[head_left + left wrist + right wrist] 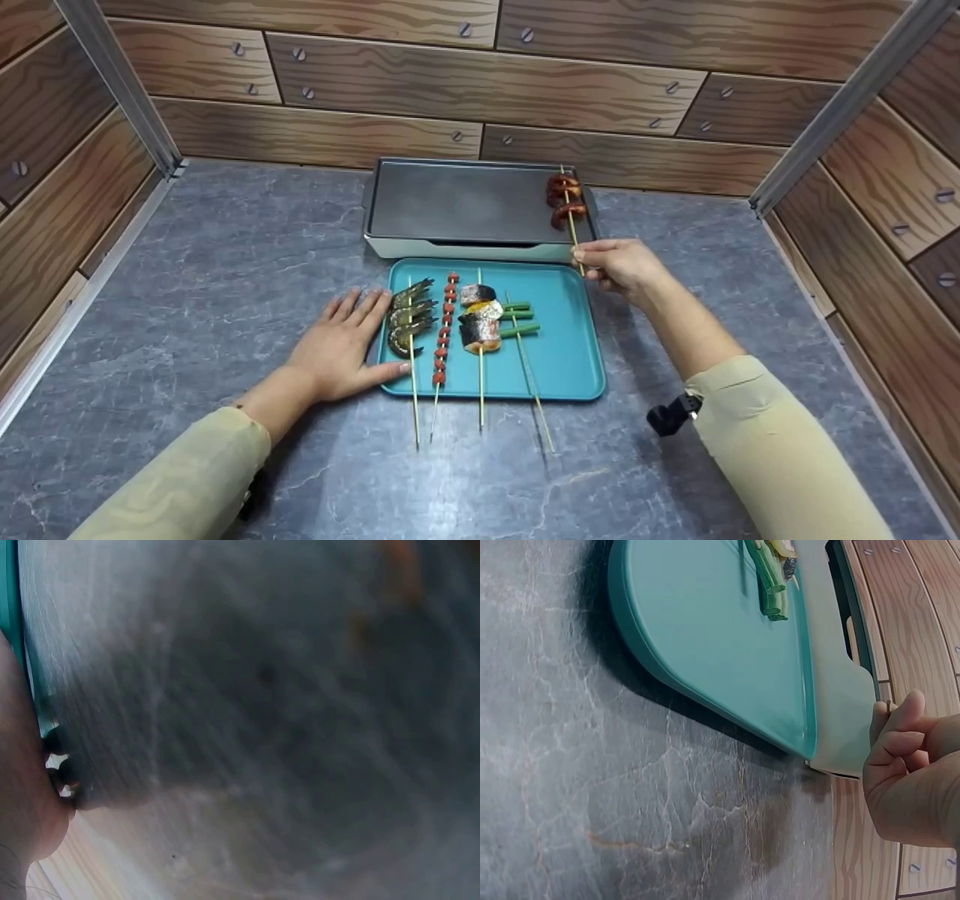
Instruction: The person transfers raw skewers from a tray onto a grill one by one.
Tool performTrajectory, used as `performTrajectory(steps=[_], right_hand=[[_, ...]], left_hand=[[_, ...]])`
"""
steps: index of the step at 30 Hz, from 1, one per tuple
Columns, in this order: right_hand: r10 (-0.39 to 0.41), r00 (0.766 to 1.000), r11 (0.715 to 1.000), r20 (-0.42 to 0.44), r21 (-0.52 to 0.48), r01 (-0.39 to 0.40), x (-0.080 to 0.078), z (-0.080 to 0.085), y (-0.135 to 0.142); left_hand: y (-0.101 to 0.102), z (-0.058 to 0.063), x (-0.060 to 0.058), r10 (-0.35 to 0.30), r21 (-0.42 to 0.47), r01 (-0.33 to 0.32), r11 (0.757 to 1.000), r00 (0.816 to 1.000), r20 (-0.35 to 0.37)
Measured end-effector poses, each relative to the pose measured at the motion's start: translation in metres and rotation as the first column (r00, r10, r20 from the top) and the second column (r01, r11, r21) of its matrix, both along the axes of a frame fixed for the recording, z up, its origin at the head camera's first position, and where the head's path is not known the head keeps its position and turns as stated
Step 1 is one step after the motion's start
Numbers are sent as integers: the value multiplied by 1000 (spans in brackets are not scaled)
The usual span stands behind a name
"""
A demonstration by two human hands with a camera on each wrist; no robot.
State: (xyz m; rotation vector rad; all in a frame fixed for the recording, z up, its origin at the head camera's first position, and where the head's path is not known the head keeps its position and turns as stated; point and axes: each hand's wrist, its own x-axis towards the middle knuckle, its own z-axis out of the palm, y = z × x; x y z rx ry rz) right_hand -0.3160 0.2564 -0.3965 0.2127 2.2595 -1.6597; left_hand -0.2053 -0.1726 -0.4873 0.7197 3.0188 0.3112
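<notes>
My right hand (626,268) pinches the lower end of a wooden skewer (574,236) threaded with dark red, curled pieces that look like octopus or squid (568,214). Those pieces overlap the right end of the black griddle plate (465,199). In the right wrist view the curled fingers (901,746) meet at the stick's tip. My left hand (337,349) lies spread at the left edge of a teal tray (570,352), its thumb beside the shrimp skewer (411,322). The tray also bears a skewer of small red pieces (443,330), a fish skewer (480,337) and a green vegetable skewer (517,330).
The griddle's pale body (405,247) stands right behind the tray. Several skewer sticks stick out over the tray's front edge onto the grey marbled table (247,247). Wood-patterned panels (375,75) enclose the back and both sides, with metal corner posts (124,82).
</notes>
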Motion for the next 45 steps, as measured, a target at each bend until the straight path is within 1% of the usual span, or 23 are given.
performTrajectory(steps=[8,17,25,31,38,41,45], right_hand=[[2,1000,1000,4,6,-2,1,-5,3],[0,1000,1000,7,-16,0,6,-5,7],[-6,1000,1000,9,24,6,15,-8,13],[-31,1000,999,0,-12,31,28,-6,18],[-91,995,995,42,-47,93,50,2,26],[-97,993,989,70,-101,104,62,6,30],[-65,993,978,98,-190,83,83,11,32]], left_hand=[[2,1,1,0,36,0,999,1000,3],[1,1,0,1,23,-1,1000,1000,3],[1,0,0,1,19,-1,1000,1000,8],[1,1,1,-1,26,1,1000,1000,-5],[0,0,0,4,41,-4,999,1000,9],[0,-1,0,3,34,-4,999,1000,19],[0,-1,0,0,26,-1,1000,1000,19]])
